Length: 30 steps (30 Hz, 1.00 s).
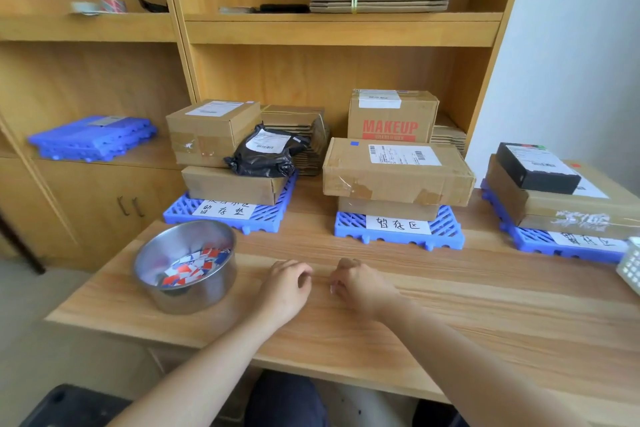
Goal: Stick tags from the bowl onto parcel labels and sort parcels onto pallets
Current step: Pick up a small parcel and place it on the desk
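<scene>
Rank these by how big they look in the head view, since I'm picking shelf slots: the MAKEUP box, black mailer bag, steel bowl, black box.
1. steel bowl, though nearness inflates it
2. MAKEUP box, partly hidden
3. black mailer bag and black box: look alike, unranked

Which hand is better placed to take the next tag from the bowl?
Probably the left hand: the metal bowl of tags sits just to its left on the table, while the right hand would have to cross over it.
</scene>
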Available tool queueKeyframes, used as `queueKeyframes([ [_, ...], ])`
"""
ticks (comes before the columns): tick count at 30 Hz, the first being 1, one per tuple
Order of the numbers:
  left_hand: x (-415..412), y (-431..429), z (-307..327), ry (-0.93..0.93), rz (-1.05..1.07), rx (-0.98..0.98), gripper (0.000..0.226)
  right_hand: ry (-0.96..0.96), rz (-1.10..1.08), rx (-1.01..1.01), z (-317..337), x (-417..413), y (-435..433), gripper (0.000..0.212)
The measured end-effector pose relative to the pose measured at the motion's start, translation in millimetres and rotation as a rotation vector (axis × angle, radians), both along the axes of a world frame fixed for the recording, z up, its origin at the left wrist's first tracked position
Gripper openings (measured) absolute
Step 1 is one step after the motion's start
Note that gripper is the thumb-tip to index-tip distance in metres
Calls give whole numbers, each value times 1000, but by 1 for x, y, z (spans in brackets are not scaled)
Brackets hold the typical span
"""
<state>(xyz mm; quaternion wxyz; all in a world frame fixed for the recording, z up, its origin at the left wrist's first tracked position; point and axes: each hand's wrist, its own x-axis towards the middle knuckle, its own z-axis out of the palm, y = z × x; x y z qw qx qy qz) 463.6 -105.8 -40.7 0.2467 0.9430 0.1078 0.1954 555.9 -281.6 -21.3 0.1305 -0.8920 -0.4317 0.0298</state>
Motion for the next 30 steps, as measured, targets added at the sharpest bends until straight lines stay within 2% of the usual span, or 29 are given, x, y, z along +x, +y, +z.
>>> queueKeyframes([
  [6, 7, -22, 9, 6, -78, 31, 17, 23, -43, 69, 1, 9, -22, 15],
  [13, 47, -82, 37, 68, -244, 59, 21, -42, -269, 219, 28, 40, -125, 12],
  [23, 133, -254, 75, 58, -571, 73, 22, -146, -688, 198, 71, 66, -319, 21],
  [28, 166, -340, 87, 61, -704, 40, 20, -204, -857, 285, 84, 60, -401, 45],
  [30, 173, -373, 93, 64, -754, 48, 21, -201, -924, 296, 86, 58, -433, 44],
])
